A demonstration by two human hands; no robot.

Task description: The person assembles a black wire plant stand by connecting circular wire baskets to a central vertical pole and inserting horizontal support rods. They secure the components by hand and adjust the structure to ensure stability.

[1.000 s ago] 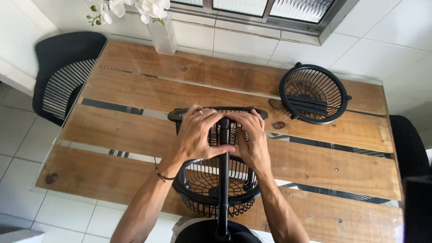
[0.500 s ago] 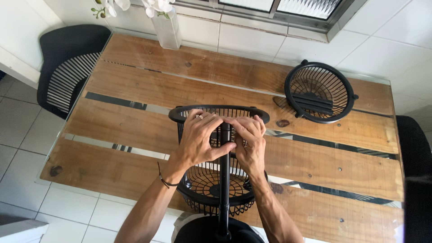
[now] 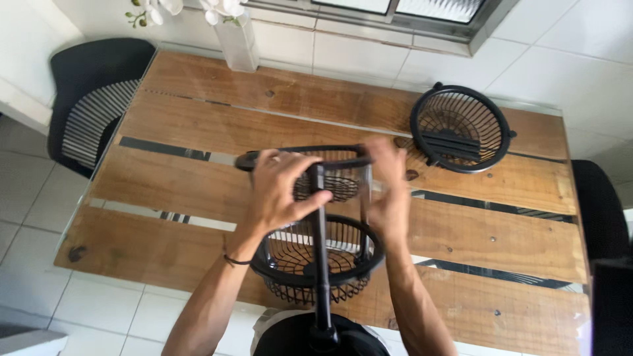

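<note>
A black wire tiered basket stand [image 3: 316, 264] rises over the near bench [image 3: 198, 191] edge. The left hand [image 3: 280, 191] clenches its fingers on the top basket [image 3: 330, 173]; the right hand [image 3: 389, 198] grasps its far rim. An uneven pull might tilt the tier. A loose basket [image 3: 461, 128] lies beyond.

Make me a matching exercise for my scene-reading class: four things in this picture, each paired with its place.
Things:
1. loose wire basket
2. white vase
3. black chair
4. left hand

Places:
A. beside the table's left edge
B. on the tiered basket stand
C. far edge of the table, by the wall
D. lying alone on the table's right part

Pairs: 1-D, 2-C, 3-A, 4-B
</note>
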